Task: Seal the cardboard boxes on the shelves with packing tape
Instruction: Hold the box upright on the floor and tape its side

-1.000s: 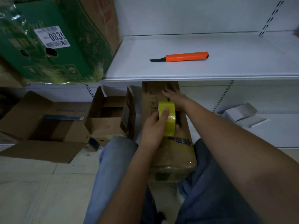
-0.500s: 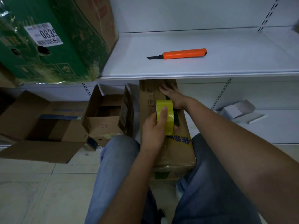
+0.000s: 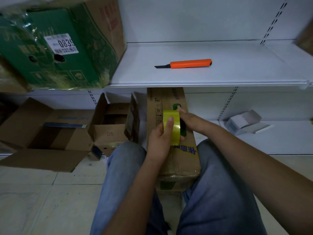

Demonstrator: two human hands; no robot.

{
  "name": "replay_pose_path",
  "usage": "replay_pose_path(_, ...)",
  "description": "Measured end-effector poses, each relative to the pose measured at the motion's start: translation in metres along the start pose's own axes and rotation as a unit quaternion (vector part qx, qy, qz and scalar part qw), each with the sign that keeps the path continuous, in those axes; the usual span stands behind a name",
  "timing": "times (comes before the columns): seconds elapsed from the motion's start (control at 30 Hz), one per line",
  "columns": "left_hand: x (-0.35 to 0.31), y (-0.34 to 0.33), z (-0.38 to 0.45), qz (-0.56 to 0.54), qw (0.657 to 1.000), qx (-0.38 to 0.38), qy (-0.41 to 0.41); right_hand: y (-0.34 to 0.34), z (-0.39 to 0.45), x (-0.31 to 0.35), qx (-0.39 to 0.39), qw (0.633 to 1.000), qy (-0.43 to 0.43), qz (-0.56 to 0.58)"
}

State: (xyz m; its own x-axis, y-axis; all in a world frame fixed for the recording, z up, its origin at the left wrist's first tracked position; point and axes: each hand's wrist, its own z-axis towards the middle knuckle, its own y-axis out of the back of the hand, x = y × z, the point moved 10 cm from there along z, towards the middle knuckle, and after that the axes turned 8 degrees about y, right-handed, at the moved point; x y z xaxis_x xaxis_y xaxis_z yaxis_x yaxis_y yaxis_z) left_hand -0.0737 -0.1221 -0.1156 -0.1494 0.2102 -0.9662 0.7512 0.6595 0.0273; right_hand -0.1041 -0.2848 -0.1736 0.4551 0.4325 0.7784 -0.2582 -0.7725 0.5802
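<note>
A long brown cardboard box point(image 3: 184, 160) lies between my knees, its far end under the white shelf point(image 3: 203, 82). My left hand point(image 3: 160, 141) grips a roll of yellow packing tape point(image 3: 174, 126) held upright on the box top, index finger across the roll. My right hand point(image 3: 189, 119) rests flat on the box just right of the roll, fingers pointing at the green print; whether it pinches the tape end is hidden by the roll.
An orange utility knife point(image 3: 189, 63) lies on the shelf, blade out to the left. A green carton point(image 3: 55, 48) sits at the shelf's left end. Two open cardboard boxes point(image 3: 44, 129) point(image 3: 110, 128) stand at left. A small white open box point(image 3: 243, 121) lies at right.
My right hand has slid back along the box top from the far end to beside the tape roll. The left hand and roll have stayed in place.
</note>
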Motion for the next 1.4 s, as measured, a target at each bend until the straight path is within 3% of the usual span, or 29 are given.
replay_pose_path(0.07,-0.001,-0.001,-0.004,0.008,1.0,-0.001,0.022,-0.001,-0.007,-0.003,-0.015,1.0,0.008,0.004)
replay_pose_path(0.27,0.02,0.004,-0.032,0.026,0.991,-0.007,0.133,-0.009,-0.009,0.025,0.07,0.985,0.071,-0.138)
replay_pose_path(0.4,0.038,0.002,-0.07,0.04,0.979,0.028,0.198,-0.016,-0.016,0.026,0.094,0.95,0.069,-0.289)
replay_pose_path(0.5,0.056,-0.005,-0.1,0.025,0.976,0.044,0.213,-0.023,-0.026,0.033,0.111,0.931,0.06,-0.342)
replay_pose_path(0.8,0.065,0.0,-0.102,0.041,0.982,0.003,0.186,-0.057,-0.084,0.041,0.123,0.918,0.093,-0.366)
replay_pose_path(1.0,0.08,0.004,-0.127,0.085,0.966,0.018,0.244,-0.059,-0.086,0.034,0.112,0.901,0.055,-0.416)
replay_pose_path(1.27,0.134,0.001,-0.124,0.112,0.953,-0.005,0.281,-0.073,-0.099,0.026,0.048,0.911,0.057,-0.407)
replay_pose_path(1.4,0.15,0.002,-0.121,0.167,0.955,-0.011,0.246,-0.076,-0.102,0.022,0.027,0.911,0.064,-0.406)
